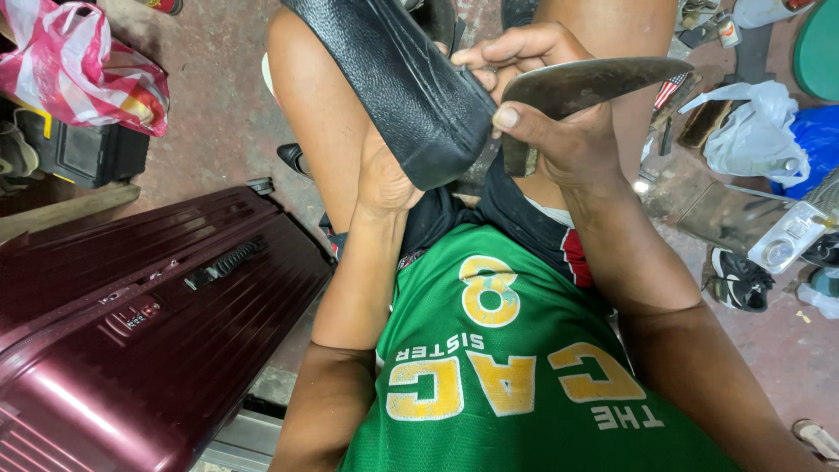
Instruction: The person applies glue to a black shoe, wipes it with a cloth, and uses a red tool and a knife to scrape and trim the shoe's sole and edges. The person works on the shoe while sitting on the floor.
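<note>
Bright even light, sharp focus, glare on suitcase [105,385].

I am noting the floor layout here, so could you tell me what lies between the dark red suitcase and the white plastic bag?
In the head view, the person's bare legs lie between the suitcase and the white bag, with both hands on a black shoe and a knife.

A stained concrete floor [218,114] runs underneath. A maroon suitcase [131,332] lies on the left, with a red-striped plastic bag [79,70] beyond it (over a black box [87,153]). White bags [752,131] and shoes [741,280] clutter the right.
</note>
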Demonstrator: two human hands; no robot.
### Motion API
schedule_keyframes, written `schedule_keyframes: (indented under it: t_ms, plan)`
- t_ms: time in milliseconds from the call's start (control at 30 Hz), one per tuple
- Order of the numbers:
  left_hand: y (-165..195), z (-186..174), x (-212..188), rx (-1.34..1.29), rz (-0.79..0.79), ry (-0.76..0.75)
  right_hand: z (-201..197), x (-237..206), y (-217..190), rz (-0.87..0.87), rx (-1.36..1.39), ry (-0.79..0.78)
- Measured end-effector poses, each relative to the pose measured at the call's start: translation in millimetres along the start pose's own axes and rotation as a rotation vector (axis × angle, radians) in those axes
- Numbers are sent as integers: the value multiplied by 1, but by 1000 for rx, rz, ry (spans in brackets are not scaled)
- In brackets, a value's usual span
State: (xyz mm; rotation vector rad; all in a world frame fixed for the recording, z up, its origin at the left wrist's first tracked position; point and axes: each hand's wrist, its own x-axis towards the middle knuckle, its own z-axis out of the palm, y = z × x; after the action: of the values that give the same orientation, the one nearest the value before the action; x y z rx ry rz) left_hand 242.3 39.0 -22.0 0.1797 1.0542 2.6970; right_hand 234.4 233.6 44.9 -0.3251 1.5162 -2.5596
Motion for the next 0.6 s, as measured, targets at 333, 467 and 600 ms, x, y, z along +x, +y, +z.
schedule_keyframes:
  t_ms: [333,467,600]
  plan:
    - [2,-2,-1,151,19,-28,4,-1,-2,1,-182,87]
    - [2,-5,-3,173,1,-5,4,-5,-5,-21,-282,75]
    - [3,-6,-2,147,4,-5,8,-5,-7,65,-309,148]
